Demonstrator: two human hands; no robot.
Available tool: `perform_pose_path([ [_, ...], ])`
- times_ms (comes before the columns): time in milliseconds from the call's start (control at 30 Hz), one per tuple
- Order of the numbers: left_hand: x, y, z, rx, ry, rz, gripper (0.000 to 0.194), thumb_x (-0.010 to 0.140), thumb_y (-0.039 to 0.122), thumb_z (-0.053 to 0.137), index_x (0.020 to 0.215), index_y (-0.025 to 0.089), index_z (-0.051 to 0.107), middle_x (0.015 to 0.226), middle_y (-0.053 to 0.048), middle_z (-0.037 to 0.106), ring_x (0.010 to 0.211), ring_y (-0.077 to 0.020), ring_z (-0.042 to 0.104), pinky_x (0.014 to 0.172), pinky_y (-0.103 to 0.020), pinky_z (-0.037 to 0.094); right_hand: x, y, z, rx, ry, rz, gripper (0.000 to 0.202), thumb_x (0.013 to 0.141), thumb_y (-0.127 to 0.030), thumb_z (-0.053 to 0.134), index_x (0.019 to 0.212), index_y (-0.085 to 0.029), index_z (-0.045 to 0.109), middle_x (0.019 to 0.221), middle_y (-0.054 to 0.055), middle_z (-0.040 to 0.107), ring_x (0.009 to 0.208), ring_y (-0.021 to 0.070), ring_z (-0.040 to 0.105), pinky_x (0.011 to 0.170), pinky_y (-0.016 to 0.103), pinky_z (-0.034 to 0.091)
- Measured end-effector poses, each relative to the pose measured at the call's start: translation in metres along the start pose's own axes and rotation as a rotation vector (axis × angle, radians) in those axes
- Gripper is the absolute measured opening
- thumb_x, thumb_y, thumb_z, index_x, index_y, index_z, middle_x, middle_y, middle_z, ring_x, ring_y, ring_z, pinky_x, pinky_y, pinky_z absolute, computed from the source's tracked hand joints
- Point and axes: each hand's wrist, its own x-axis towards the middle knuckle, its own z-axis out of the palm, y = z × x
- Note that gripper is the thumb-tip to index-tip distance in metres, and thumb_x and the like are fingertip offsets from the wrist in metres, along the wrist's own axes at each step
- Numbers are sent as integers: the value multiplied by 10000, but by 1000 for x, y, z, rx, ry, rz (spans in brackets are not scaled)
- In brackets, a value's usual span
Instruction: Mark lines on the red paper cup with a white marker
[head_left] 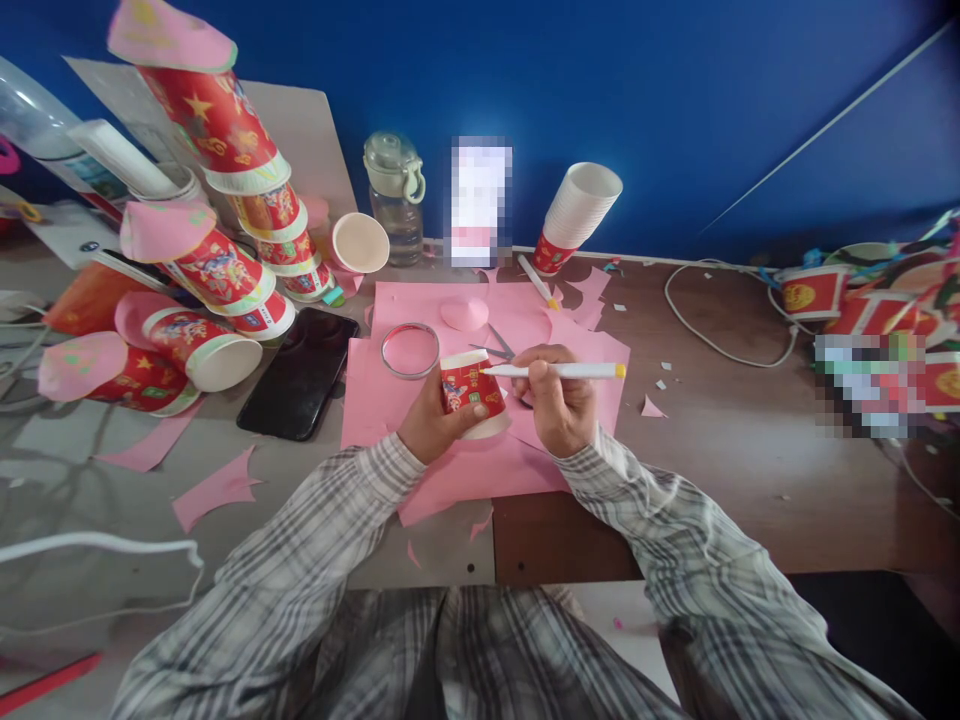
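Observation:
My left hand (436, 420) is wrapped round a red printed paper cup (472, 385), tilted above the pink paper (442, 480). Between the fingers of my right hand (559, 400) is a white marker (574, 371) with a yellow end. Its yellow tip points left and meets, or nearly meets, the cup's printed side. Just behind my right hand lie scissors (501, 342), their handles partly hidden by it. A roll of tape (410, 350) lies on the pink paper behind my left hand, and a small pink paper cone (464, 314) sits farther back.
Stacked red cups with pink cone tops (217, 120) stand at the left, near a black phone (298, 375). Along the blue wall are a water bottle (395, 200), a lit screen (480, 200) and nested paper cups (574, 215). A white cable (731, 355) runs at the right.

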Motion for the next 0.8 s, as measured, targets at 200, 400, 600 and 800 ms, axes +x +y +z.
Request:
perform_pose_path([
  [200, 0, -1, 0, 2, -5, 8, 723, 562, 508, 749, 1133, 173, 458, 922, -52, 608, 790, -171, 572, 686, -304, 512, -2, 1, 0, 24, 2, -10, 278, 867, -428, 416, 881, -194, 565, 595, -5, 500, 527, 151, 505, 533, 316, 424],
  [400, 0, 1, 2, 6, 3, 49, 698, 569, 513, 744, 1098, 149, 472, 998, -89, 604, 868, -204, 572, 734, -333, 513, -6, 0, 1, -143, -85, -155, 245, 882, -366, 404, 949, -207, 577, 684, 25, 555, 679, 186, 575, 677, 375, 481],
  [600, 0, 3, 3, 25, 22, 39, 669, 570, 508, 746, 1067, 147, 482, 971, -83, 607, 862, -207, 571, 731, -336, 509, -9, 0, 5, -213, -106, -228, 194, 871, -291, 423, 953, -214, 582, 859, 67, 624, 775, 207, 607, 720, 388, 492],
  [800, 1, -1, 1, 30, 6, 49, 715, 569, 529, 738, 1099, 140, 457, 989, -85, 590, 852, -185, 557, 731, -309, 497, -5, 1, 2, -199, -52, -151, 192, 878, -293, 418, 924, -189, 572, 695, 27, 566, 666, 171, 582, 652, 341, 480],
])
